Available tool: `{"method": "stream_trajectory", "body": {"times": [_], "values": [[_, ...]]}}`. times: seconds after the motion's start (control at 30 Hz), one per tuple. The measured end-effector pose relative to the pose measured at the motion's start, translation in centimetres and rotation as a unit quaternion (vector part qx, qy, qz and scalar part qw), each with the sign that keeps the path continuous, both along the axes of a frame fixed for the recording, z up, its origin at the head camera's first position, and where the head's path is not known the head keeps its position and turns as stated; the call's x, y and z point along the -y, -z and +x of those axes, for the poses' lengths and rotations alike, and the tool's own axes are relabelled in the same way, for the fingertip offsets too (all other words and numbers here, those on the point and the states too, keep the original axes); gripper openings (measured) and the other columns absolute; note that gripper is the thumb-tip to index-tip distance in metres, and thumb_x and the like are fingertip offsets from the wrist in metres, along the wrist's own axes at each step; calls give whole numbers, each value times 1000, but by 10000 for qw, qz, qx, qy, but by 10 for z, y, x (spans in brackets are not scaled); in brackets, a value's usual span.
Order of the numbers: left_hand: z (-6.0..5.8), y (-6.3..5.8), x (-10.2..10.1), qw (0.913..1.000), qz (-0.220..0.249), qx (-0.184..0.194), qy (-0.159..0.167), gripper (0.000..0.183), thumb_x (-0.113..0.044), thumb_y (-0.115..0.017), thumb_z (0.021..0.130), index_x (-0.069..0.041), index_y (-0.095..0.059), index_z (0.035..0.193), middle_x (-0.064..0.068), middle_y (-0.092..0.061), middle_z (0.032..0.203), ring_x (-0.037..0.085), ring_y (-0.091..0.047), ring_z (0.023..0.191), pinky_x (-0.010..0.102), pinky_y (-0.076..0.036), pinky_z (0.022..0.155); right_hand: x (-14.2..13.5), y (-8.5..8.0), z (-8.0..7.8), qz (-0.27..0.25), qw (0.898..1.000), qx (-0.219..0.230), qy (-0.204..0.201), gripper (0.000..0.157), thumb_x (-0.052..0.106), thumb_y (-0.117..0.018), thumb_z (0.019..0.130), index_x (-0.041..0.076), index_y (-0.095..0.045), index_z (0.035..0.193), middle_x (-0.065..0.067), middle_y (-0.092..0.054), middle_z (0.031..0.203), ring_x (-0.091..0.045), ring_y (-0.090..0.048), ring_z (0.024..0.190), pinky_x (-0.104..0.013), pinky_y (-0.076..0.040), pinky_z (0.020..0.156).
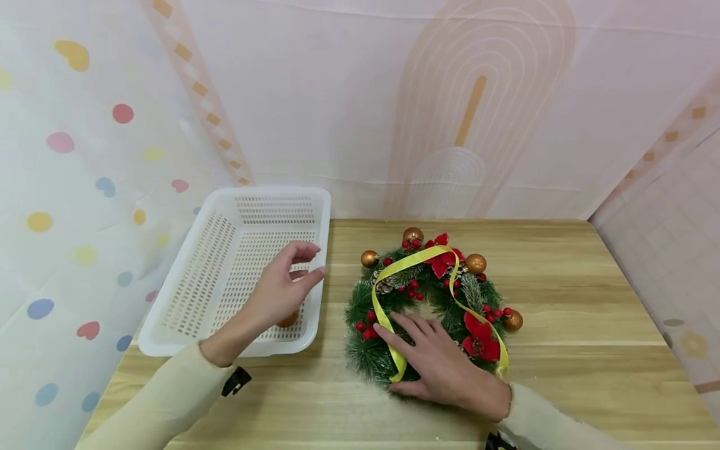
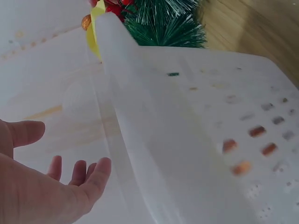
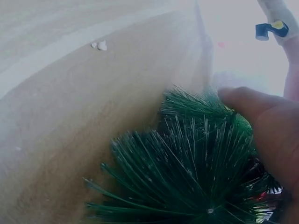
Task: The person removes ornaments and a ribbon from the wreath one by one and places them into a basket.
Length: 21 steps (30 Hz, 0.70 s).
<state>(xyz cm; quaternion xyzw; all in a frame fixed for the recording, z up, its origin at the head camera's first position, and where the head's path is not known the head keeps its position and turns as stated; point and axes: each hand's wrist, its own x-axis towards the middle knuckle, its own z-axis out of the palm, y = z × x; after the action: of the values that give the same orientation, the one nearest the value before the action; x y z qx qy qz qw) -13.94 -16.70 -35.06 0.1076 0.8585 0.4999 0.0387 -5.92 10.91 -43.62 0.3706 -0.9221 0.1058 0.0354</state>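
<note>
A green wreath point(image 1: 365, 356) lies on the table, trimmed with red flowers, berries, pinecones and copper balls; a yellow ribbon point(image 1: 413, 258) loops loosely over it. My right hand point(image 1: 444, 369) rests on the wreath's near side, fingers spread over the needles and ribbon. In the right wrist view its thumb point(image 3: 247, 102) touches the green needles point(image 3: 182, 168). My left hand point(image 1: 284, 284) hovers over the right side of a white basket point(image 1: 325, 237), its fingers loosely bent around nothing. The left wrist view shows that hand point(image 2: 56, 182) holding nothing, beside the basket wall point(image 2: 140, 121).
Inside the basket, a copper ball point(image 1: 289, 319) lies near the front right corner, partly behind the left wrist. The wooden table point(image 1: 585, 350) ends at a patterned cloth backdrop point(image 1: 349, 112) behind and at both sides.
</note>
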Motion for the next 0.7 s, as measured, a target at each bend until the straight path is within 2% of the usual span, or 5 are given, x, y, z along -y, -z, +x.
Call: {"method": "stream_trajectory", "body": {"times": [0.2,0.37,0.5,0.7], "values": [[-13,5,-17,9987,-30,207,456,35,-18,-63,89,-10,-49,120,4,-51,122,21,-48,116,35,-45,94,1,3,0,91,9999,-26,87,90,56,-65,79,32,-14,150,-7,-32,146,-30,-34,130,-55,-41,93],[-27,9,-26,9956,-244,487,757,36,-20,-62,89,-12,-48,122,5,-51,123,22,-47,116,38,-43,96,0,4,0,144,9998,-50,106,91,56,-65,78,33,-14,149,-6,-32,146,-28,-34,130,-52,-42,93],[-39,10,-31,9906,-505,824,972,39,-27,-62,89,-17,-47,125,7,-50,124,25,-46,119,43,-40,98,-1,5,-1,147,9999,-15,53,90,58,-64,79,34,-14,149,-4,-30,147,-27,-33,130,-52,-42,93],[-57,9,-39,9806,-605,1306,1332,45,-31,-63,88,-18,-44,128,9,-47,126,26,-45,119,43,-41,96,0,6,-3,85,10000,16,44,90,58,-64,79,33,-14,149,-3,-28,148,-26,-33,130,-54,-43,91]]}}
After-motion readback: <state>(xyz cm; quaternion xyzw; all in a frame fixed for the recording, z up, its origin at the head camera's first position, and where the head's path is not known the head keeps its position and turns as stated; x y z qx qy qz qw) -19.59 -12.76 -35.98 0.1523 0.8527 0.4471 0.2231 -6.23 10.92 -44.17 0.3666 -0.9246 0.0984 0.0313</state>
